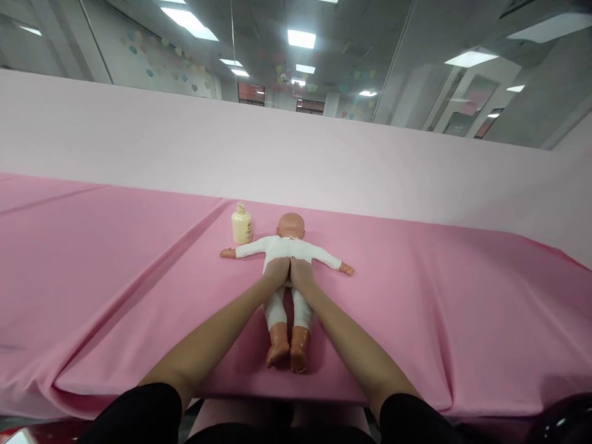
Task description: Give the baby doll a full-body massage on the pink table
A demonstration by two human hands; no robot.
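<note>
A baby doll (277, 246) in a white suit lies stretched out, back upward, with its bare feet toward me and both arms spread sideways. My left hand (277, 271) and my right hand (301, 273) rest side by side on its lower back, touching at the thumbs. Both hands look closed, with fingers curled under; whatever they may grip is hidden beneath them. Beyond the doll's left-side arm in the picture stands a pale yellow bottle (242, 226) with a cap or pump top, upright and apart from my hands.
A pink cloth (393, 296) with several folds covers the table. Behind it rises a pale wall (185, 145), topped by a glass or mirror band (342, 55) showing ceiling lights. Dark shiny and red objects show at the lower corners.
</note>
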